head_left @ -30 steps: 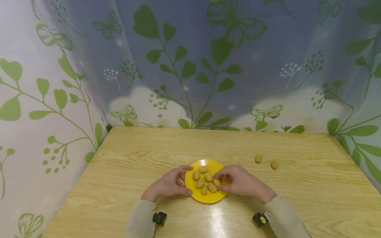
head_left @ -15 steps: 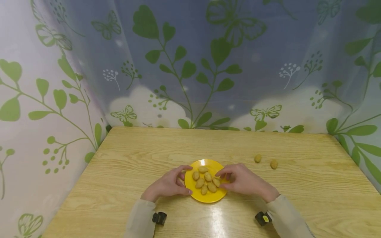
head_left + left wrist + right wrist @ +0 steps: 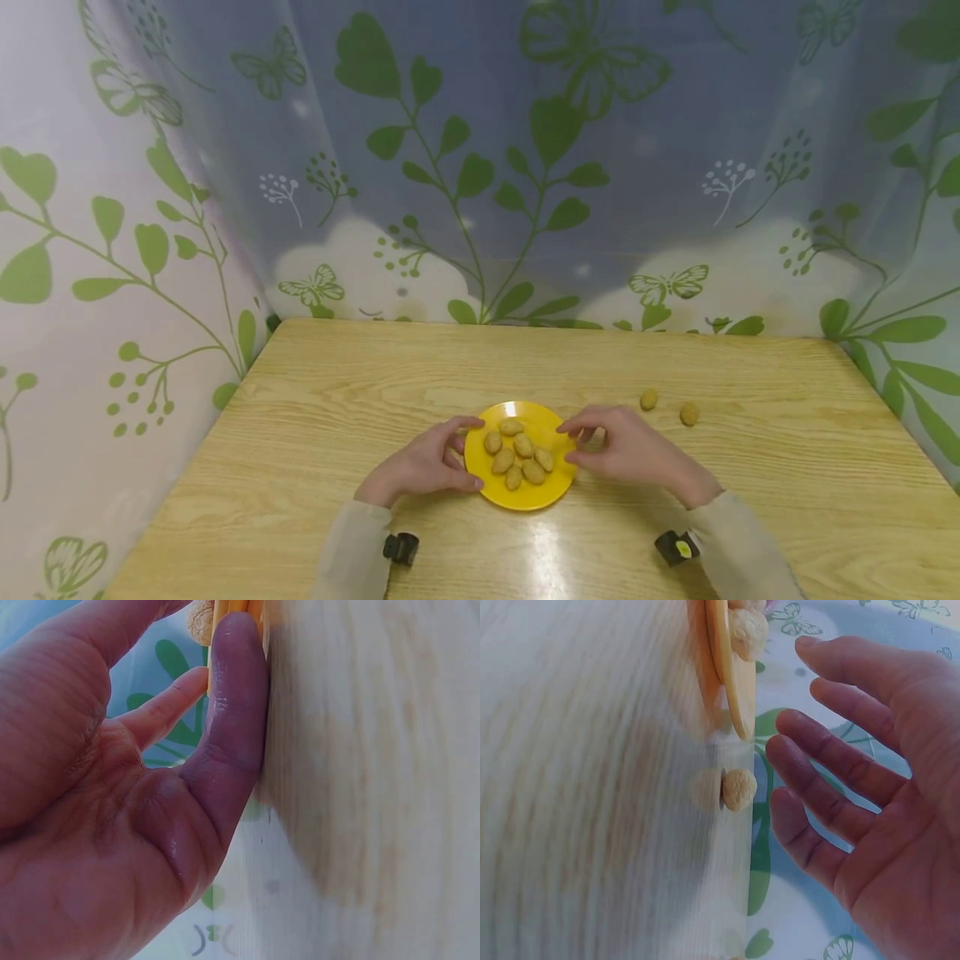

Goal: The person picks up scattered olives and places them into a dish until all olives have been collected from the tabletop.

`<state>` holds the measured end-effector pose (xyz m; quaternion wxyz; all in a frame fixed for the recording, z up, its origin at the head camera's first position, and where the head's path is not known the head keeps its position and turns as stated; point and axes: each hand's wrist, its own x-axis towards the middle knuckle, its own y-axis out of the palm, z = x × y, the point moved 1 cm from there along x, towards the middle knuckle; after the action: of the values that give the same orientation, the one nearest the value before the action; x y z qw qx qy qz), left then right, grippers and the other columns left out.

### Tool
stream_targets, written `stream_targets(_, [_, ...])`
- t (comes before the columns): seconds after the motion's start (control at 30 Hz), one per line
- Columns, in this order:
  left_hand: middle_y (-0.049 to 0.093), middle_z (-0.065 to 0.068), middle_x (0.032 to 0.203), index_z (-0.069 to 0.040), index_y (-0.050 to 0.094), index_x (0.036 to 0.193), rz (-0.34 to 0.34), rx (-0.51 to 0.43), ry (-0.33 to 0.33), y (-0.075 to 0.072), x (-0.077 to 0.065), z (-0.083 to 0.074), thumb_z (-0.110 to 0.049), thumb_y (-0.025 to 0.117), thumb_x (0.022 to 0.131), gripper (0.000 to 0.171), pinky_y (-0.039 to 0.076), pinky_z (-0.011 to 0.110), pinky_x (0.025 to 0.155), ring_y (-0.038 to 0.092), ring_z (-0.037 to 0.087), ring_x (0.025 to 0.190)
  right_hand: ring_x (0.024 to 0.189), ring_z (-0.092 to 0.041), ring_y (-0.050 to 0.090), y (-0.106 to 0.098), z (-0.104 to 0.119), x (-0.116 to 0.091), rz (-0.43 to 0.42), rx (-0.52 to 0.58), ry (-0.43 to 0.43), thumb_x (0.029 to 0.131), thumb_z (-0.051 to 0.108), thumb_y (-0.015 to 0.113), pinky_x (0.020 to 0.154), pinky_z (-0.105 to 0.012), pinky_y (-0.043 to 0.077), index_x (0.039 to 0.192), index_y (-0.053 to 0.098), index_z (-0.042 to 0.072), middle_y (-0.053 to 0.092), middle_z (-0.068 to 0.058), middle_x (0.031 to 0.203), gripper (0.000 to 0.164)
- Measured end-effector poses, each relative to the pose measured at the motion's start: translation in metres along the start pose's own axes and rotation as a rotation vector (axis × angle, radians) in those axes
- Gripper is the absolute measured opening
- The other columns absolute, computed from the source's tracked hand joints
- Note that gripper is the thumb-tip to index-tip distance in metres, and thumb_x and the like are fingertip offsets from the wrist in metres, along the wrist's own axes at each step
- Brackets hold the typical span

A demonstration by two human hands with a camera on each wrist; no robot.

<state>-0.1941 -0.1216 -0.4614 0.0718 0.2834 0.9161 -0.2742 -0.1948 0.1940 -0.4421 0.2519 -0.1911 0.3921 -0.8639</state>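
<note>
Left fingers (image 3: 459, 479) hold plate (image 3: 525, 500); right fingers (image 3: 587, 420) released near rim. We judge left-finger tug could roll nut-like lumps (image 3: 523, 445) off.

A table (image 3: 375, 383) stretches ahead of me, with cloth (image 3: 480, 242) hanging behind it and more along its left side. On the table, in front of me, is a plate (image 3: 551, 492). On the plate lie seven nuts (image 3: 503, 461): one at the back, one at the left, one at the right, two in the middle and two toward me. My left hand (image 3: 420, 467) holds the plate's left edge, thumb nearer me than the index finger. My right hand (image 3: 630, 450) is at its right edge. Two loose nuts (image 3: 689, 413) lie on the table beyond that hand, the left one slightly farther back.
</note>
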Motion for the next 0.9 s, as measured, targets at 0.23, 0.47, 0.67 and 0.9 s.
stream_targets(0.23, [0.057,0.011,0.114,-0.016,0.045,0.151,0.003,-0.001,0.004,0.000,0.000,-0.001,-0.019,0.087,0.082,0.081,0.055,0.029,0.080,0.069,0.014,0.086,0.092,-0.019,0.066,-0.007,-0.004,-0.006,-0.067,-0.003,0.028,0.088,0.021,0.080,0.068,-0.023,0.052,0.116,0.076,0.011,0.076,-0.004,0.107,0.029])
stream_targets(0.47, [0.058,0.011,0.112,-0.015,0.045,0.151,0.011,-0.020,-0.002,0.001,0.000,0.000,-0.018,0.087,0.082,0.080,0.056,0.029,0.079,0.069,0.014,0.086,0.091,-0.020,0.066,-0.019,-0.009,-0.014,-0.109,-0.006,0.038,0.089,0.022,0.081,0.067,-0.023,0.051,0.116,0.076,0.013,0.076,-0.005,0.109,0.029])
stream_targets(0.67, [0.057,0.010,0.113,-0.017,0.045,0.151,0.006,-0.012,-0.009,0.001,0.002,0.000,-0.019,0.087,0.083,0.080,0.055,0.029,0.079,0.069,0.014,0.086,0.090,-0.022,0.066,-0.030,-0.012,-0.023,-0.144,-0.018,0.034,0.090,0.022,0.080,0.067,-0.023,0.051,0.117,0.075,0.012,0.075,-0.007,0.109,0.029])
stream_targets(0.9, [0.057,0.010,0.112,-0.017,0.045,0.151,0.006,-0.013,-0.009,0.001,0.002,0.000,-0.020,0.086,0.083,0.080,0.055,0.029,0.079,0.069,0.014,0.085,0.088,-0.022,0.068,-0.036,-0.020,-0.030,-0.186,-0.044,0.027,0.088,0.019,0.082,0.066,-0.024,0.053,0.118,0.075,0.013,0.076,-0.008,0.109,0.032])
